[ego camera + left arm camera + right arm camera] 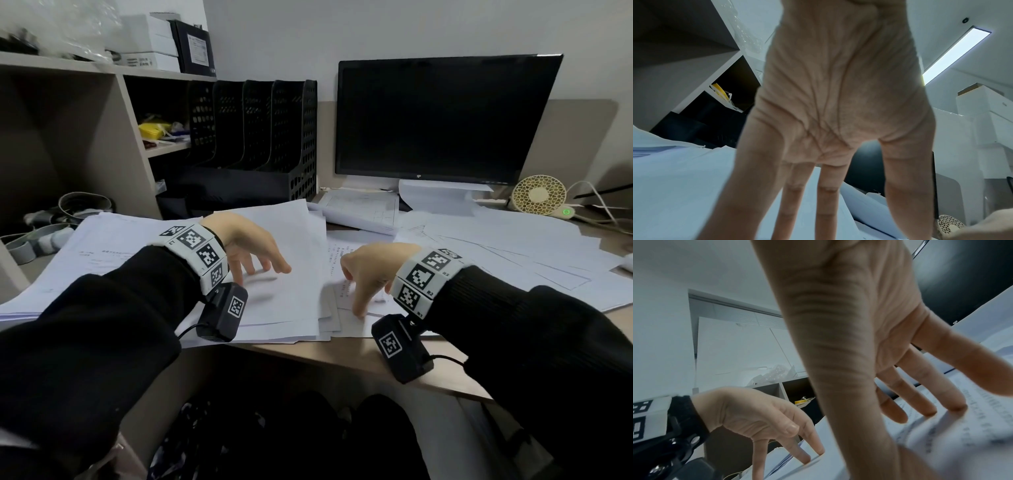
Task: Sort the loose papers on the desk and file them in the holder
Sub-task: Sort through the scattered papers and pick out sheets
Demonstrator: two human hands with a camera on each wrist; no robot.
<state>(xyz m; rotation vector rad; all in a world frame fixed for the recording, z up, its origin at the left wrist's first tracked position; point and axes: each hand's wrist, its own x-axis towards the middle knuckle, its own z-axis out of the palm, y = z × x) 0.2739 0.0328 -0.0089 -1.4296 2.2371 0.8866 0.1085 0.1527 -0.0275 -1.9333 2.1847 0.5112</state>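
Loose white papers [496, 246] cover the desk. A stack of blank sheets [287, 301] lies at the front edge. My left hand [255, 260] hovers over it with spread fingers [826, 203] reaching down, tips touching the top sheet; in the right wrist view the left hand [764, 415] has fingertips on the paper edge. My right hand [363, 277] is spread over a printed sheet [337, 260], fingertips [953, 405] touching the printed sheet [941, 431]. The black perforated file holder [260, 137], with several slots, stands at the back left.
A dark monitor [442, 116] stands at the back. A small round fan [537, 195] and cables sit at the right. Shelves [85, 113] with boxes rise at the left, tape rolls [44, 226] below. The desk's front edge [342, 359] is just under my wrists.
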